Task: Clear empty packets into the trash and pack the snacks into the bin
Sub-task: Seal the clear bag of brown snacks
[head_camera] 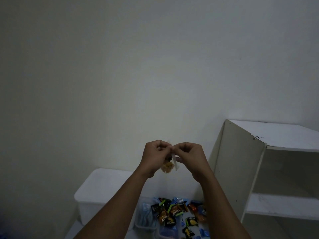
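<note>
Left hand (155, 156) and right hand (189, 157) are both up in front of the bare wall (120, 66), backs toward the camera, fingertips meeting at the top of a small clear packet (167, 167). Each hand pinches the packet's top edge between thumb and curled fingers, left hand on its left side, right hand on its right; the two hands nearly touch. Packet hangs upright between the palms, a clump of yellowish snack pieces in its lower part and something dark just above that; too dim to name the snack. Can't tell whether the packet's top is sealed or torn. Packet is in the air, well above everything else, resting on nothing. Below, between the two forearms, a heap of small snack packets (174, 213) lies on a pale surface (72, 230): mostly black ones with green and orange print, some blue ones, an orange packet (194, 207) at the heap's right side. Just left of the heap sits a clear plastic tub (145, 221) with bluish contents, partly hidden by the left forearm (112, 209). White lidded bin (96, 190) stands at the far left end of the surface, against the wall, lid on as far as the dim view shows. White shelf unit (241, 169) stands to the right, near the wall, side panel facing the hands, open shelves beyond it. Light is low; print on the packets is mostly unreadable.
</note>
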The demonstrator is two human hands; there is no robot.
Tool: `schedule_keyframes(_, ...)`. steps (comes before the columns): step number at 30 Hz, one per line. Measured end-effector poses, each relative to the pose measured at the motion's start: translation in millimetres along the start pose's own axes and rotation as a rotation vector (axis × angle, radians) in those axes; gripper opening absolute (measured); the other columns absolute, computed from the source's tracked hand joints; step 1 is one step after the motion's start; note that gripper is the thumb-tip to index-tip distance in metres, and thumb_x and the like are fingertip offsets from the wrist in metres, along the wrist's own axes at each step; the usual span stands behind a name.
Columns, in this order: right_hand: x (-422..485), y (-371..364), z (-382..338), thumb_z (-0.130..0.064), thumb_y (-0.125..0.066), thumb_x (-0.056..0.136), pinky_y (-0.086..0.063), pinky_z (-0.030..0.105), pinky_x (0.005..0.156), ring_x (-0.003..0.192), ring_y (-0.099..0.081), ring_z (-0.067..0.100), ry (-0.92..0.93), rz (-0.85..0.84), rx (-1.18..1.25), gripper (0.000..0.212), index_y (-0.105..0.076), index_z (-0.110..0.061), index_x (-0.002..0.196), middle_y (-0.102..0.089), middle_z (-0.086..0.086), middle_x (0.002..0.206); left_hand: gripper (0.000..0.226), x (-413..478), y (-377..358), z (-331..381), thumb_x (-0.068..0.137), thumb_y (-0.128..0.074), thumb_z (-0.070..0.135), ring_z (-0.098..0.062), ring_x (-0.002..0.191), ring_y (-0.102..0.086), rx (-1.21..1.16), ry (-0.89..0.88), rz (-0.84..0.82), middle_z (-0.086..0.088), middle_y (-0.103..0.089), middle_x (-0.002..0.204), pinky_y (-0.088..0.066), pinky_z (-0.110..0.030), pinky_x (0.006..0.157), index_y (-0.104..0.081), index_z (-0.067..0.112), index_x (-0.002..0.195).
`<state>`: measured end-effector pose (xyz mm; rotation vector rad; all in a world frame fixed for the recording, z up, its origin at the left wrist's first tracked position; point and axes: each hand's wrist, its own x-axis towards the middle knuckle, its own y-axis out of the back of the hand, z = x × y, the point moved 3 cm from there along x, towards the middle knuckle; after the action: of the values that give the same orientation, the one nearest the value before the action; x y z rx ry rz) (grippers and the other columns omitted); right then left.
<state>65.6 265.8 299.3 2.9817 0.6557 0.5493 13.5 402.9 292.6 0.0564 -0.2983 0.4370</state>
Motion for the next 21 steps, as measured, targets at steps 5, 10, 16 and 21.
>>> schedule_keyframes(5, -0.8, -1.5, 3.0, -0.008, -0.063, 0.095, -0.062, 0.041, 0.079, 0.087, -0.074, 0.029, -0.034, -0.014, 0.011, 0.014, -0.076, -0.003, 0.093, -0.076, 0.014, 0.087, 0.008, 0.8, 0.8, -3.2, 0.091, -0.068, 0.011, -0.021, 0.078, -0.074, -0.085, 0.053, 0.020, -0.010, -0.075, 0.086, -0.062, -0.034, 0.065, -0.074, 0.006, 0.092)
schedule_keyframes(10, -6.4, -6.6, 5.9, -0.006, -0.068, 0.092, -0.062, 0.044, 0.078, 0.089, -0.074, 0.032, -0.050, -0.096, 0.034, 0.011, -0.076, -0.003, 0.099, -0.076, 0.017, 0.091, 0.009, 4.9, 4.5, -6.0, 0.089, -0.069, 0.007, -0.025, 0.089, -0.073, -0.124, 0.065, 0.029, -0.012, -0.074, 0.093, -0.062, -0.039, 0.072, -0.074, 0.008, 0.096)
schedule_keyframes(16, -5.4, -8.3, 3.4, 0.005, -0.067, 0.087, -0.061, 0.042, 0.083, 0.089, -0.073, 0.033, 0.002, -0.126, -0.012, 0.028, -0.074, -0.012, 0.109, -0.074, 0.018, 0.088, 0.017, 6.5, 8.0, -4.1, 0.087, -0.071, 0.003, -0.027, 0.093, -0.072, -0.166, 0.064, 0.033, -0.013, -0.074, 0.100, -0.062, -0.040, 0.076, -0.074, 0.006, 0.103)
schedule_keyframes(21, -7.2, -9.7, 2.4, 0.007, -0.065, 0.085, -0.060, 0.037, 0.083, 0.084, -0.073, 0.024, 0.075, -0.079, -0.135, 0.038, -0.072, -0.018, 0.112, -0.073, 0.011, 0.079, 0.019, 6.2, 5.3, -7.6, 0.089, -0.069, 0.004, -0.028, 0.094, -0.073, -0.220, 0.071, 0.039, -0.015, -0.073, 0.100, -0.062, -0.040, 0.075, -0.072, 0.007, 0.108)
